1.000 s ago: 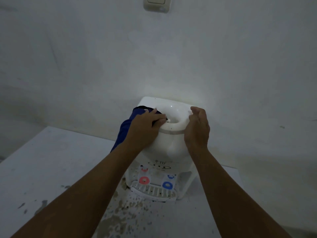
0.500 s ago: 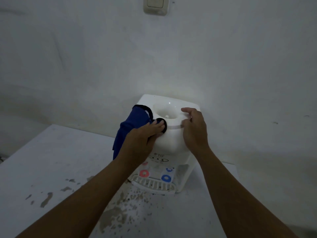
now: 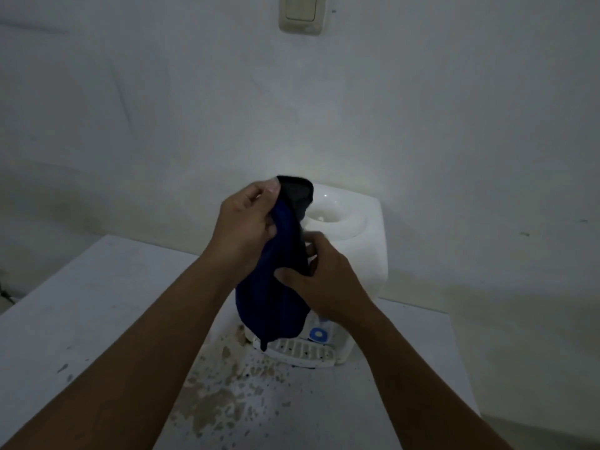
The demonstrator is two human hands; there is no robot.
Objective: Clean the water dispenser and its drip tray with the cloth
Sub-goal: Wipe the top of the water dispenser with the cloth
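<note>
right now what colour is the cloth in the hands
Dark blue, with a black band at the upper end; the cloth shows best in the head view.

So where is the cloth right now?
Head view, centre: the cloth hangs in front of the water dispenser, gripped by the left hand above and right hand below.

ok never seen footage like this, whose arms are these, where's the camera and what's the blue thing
These are a person's own bare arms, filmed by one wide camera worn on their head, looking forward and down. The left hand pinches the top of a dark blue cloth, and the right hand grips it lower, so it hangs lifted in front of a white water dispenser. The dispenser stands on a stained white table against the wall. Its slotted drip tray sits at the bottom front. A light switch is on the wall above.
</note>
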